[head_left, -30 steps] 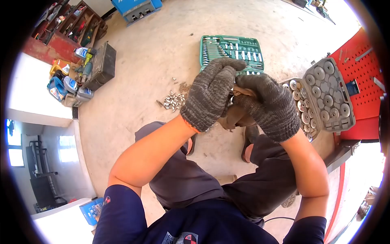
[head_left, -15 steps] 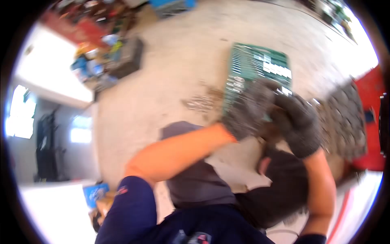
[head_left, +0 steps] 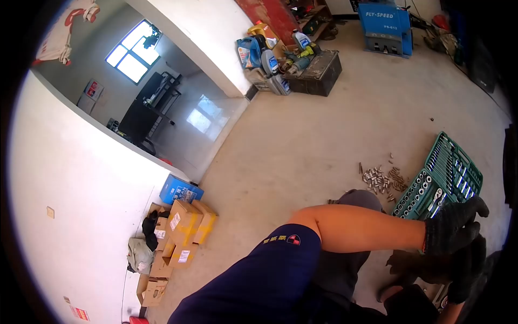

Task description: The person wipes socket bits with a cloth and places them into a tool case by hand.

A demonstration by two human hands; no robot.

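Note:
My left hand, in a dark knit glove, reaches to the right edge with some fingers stretched apart; nothing shows in it. Just below is my right hand, also gloved, dark and partly lost at the view's edge. The two hands are close together or touching; their contact is hidden. Beyond my left hand lies an open green tool case with rows of sockets, a ratchet and wrenches. A pile of loose small metal sockets or bits rests on the floor beside the case. A brown shape below my hands is unclear.
Oil jugs and a black toolbox stand by the doorway wall. A blue machine is at the back. Cardboard boxes and a blue box line the left wall. A doorway opens onto another room.
My view has swung left, so the tool case and hands now sit at the right edge. My gloved hands remain close together. The blur has cleared.

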